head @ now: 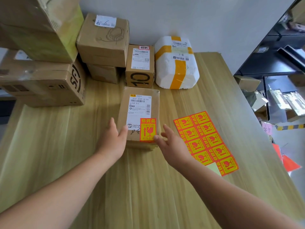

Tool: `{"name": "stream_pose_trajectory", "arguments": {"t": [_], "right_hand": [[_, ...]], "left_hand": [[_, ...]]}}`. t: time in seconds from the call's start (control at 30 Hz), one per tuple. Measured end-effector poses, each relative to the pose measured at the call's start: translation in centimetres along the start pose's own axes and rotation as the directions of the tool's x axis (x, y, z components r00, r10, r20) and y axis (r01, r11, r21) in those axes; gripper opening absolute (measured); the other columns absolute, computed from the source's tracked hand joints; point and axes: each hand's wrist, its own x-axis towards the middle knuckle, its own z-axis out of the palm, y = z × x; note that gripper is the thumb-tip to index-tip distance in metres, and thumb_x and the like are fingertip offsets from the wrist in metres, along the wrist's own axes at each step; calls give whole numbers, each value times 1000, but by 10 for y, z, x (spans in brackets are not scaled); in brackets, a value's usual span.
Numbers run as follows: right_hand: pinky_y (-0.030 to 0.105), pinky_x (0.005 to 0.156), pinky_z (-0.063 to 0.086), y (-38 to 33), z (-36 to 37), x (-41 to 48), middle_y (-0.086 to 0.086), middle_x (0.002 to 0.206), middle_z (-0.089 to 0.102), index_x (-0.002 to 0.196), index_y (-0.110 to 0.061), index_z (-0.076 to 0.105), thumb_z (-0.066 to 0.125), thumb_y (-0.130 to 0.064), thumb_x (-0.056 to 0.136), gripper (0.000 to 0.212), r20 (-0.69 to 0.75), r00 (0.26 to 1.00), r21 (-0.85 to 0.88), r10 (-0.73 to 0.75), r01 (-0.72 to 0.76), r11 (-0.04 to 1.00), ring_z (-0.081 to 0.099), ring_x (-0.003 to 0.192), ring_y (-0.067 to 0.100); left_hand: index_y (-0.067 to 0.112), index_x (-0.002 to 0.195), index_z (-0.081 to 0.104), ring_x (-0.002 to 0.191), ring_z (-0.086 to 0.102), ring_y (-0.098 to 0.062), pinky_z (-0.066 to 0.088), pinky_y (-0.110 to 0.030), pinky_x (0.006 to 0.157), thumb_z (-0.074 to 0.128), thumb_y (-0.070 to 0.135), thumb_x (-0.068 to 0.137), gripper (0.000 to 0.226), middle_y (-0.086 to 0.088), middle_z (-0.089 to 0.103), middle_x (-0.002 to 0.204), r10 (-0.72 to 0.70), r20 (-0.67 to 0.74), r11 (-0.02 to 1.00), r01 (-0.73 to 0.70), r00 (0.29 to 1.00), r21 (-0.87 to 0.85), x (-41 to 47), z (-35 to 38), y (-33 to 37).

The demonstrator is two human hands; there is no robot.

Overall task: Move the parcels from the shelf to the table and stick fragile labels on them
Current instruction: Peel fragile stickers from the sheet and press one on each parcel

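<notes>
Left hand [113,139] open against parcel [123,111], right hand [172,146] spread (thumb at fragile label [148,129])

- I see a flat brown parcel [140,111] lying on the wooden table [148,187], shipping slip up.
- Red-and-yellow fragile label [148,130] is stuck flat on its near right corner.
- Label sheet [208,139] lies just right of it, angled, one near cell bare.
- At the back, side by side: box marked "10" [140,70] and taped white foam box [176,63].

Left hand [113,139], right hand [171,146] outstretched, fingers spread
</notes>
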Motion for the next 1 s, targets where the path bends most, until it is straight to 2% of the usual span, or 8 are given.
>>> {"name": "stream_pose_trajectory", "arguments": {"t": [0.1,0.23,0.33,0.47,0.6,0.67,0.83,1.0], "right_hand": [[31,88,46,-3,3,2,-2,129,61,135,-24,51,49,-39,99,40,31,999,29,-7,6,1000,59,115,19],[27,72,40,-3,-7,0,-9,110,66,114,-28,61,49,-33,99,20,11,1000,74,-28,27,997,60,96,16],[31,77,45,4,-22,-6,-11,109,67,114,-30,61,49,-35,99,20,6,1000,70,-15,15,997,61,98,16],[35,84,48,16,-55,-14,-17,105,68,115,-33,61,48,-38,97,23,-45,999,69,14,-11,998,61,97,13],[28,56,34,31,-95,-16,-12,69,56,99,-22,61,46,-27,100,16,-128,990,91,61,-49,995,47,59,5],[29,53,30,40,-112,-11,-9,64,50,93,-17,58,44,-24,101,18,-165,979,103,116,-100,990,41,54,10],[31,54,33,63,-160,14,5,70,53,94,-7,56,40,-22,102,23,-230,948,188,219,-178,966,44,58,17],[40,72,44,80,-208,48,10,91,61,98,-12,56,37,-19,102,21,-312,916,205,254,-196,959,55,83,25]], "left_hand": [[10,103,52,81,53,-27,38,-32,67,39,29,99,24,-18,58,117,-83,14,988,84,996,-129,6,6,0],[10,135,43,107,55,-33,38,-30,74,39,29,99,41,-12,57,125,-70,7,986,70,998,-149,5,9,4],[11,128,48,104,57,-34,42,-33,73,40,30,98,36,-14,60,118,-41,27,984,45,999,-172,-1,15,17],[22,93,53,72,57,-23,47,-36,69,42,29,96,13,-1,64,87,56,39,976,-46,998,-211,-11,26,47],[23,105,55,81,61,-23,50,-38,76,44,32,95,18,4,66,93,149,63,972,-134,987,-193,-14,43,94],[22,117,54,89,61,-25,52,-38,79,45,34,94,28,2,67,103,182,72,970,-167,981,-178,-12,55,119],[21,124,52,97,60,-24,51,-39,85,46,34,95,32,1,64,114,256,92,957,-239,962,-162,2,87,181],[23,119,51,94,60,-23,51,-35,77,47,36,95,28,2,63,114,249,112,957,-226,962,-184,23,122,235]]}}
